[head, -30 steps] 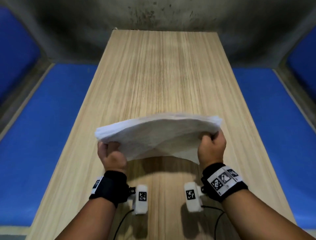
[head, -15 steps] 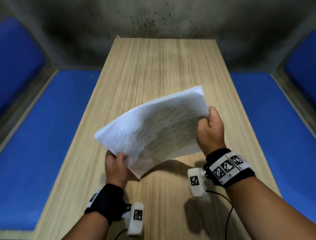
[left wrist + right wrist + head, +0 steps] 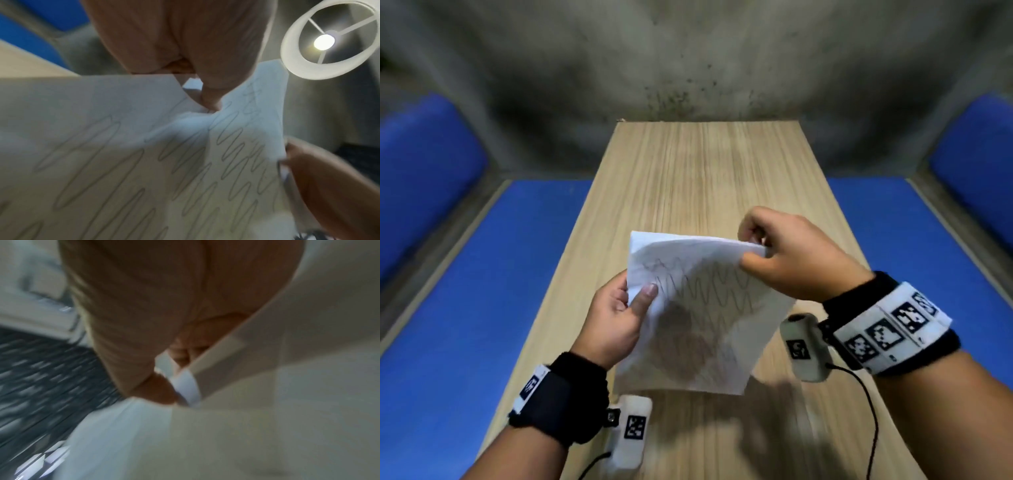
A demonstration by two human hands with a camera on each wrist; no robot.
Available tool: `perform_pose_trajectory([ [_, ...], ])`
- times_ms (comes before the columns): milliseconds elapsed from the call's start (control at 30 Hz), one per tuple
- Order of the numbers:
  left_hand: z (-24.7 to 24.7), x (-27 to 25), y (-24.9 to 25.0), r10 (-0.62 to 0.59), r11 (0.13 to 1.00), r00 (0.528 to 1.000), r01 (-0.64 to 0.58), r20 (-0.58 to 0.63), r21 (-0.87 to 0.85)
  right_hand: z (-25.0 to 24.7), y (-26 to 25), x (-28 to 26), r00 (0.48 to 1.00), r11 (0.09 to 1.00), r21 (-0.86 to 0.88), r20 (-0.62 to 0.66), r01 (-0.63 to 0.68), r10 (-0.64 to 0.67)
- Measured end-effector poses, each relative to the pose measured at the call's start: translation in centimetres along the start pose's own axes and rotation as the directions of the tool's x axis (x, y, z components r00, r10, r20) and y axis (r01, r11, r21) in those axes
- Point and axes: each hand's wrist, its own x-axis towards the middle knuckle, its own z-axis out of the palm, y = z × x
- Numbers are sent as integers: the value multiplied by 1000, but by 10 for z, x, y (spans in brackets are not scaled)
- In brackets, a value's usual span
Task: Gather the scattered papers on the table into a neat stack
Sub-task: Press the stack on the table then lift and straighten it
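A bundle of white papers (image 3: 702,322) with grey wavy scribbles hangs nearly upright above the wooden table (image 3: 688,178). My left hand (image 3: 626,305) pinches its left edge, thumb on the front sheet. My right hand (image 3: 767,250) pinches the top right corner from above. In the left wrist view the scribbled papers (image 3: 123,162) fill the frame with my left hand (image 3: 207,95) gripping their edge. The right wrist view is blurred: my right hand (image 3: 168,386) holds the pale papers (image 3: 267,402).
Blue padded seats (image 3: 482,308) run along both sides of the table, with a grey stained wall (image 3: 688,68) beyond its far end. A round ceiling lamp (image 3: 329,39) shows in the left wrist view. Cables trail from the wrist cameras near the table's front.
The papers swung from lying flat between both hands to hanging upright. My right hand rose and went forward to the top corner, and my left hand shifted to the left edge.
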Motion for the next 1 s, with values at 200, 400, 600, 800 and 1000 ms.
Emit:
perform_pose_trajectory([
  [200, 4, -3, -12, -43, 986, 990, 20, -135, -164, 40, 54, -27, 932, 482, 815, 181, -321, 315],
  [400, 44, -17, 3, 107, 994, 902, -113, -419, 9, 80, 2, -55, 908, 688, 725, -314, 41, 276],
  [600, 56, -30, -22, 101, 977, 841, -185, -532, -107, 99, 9, -72, 799, 762, 642, -499, 80, 336],
  [800, 64, -33, -111, -336, 931, 888, 363, -313, 29, 172, 60, -90, 777, 756, 488, -220, -436, 590],
  [1000, 34, -15, -75, -69, 990, 982, 89, -175, 106, 126, 55, -66, 847, 747, 611, -224, -263, 482],
])
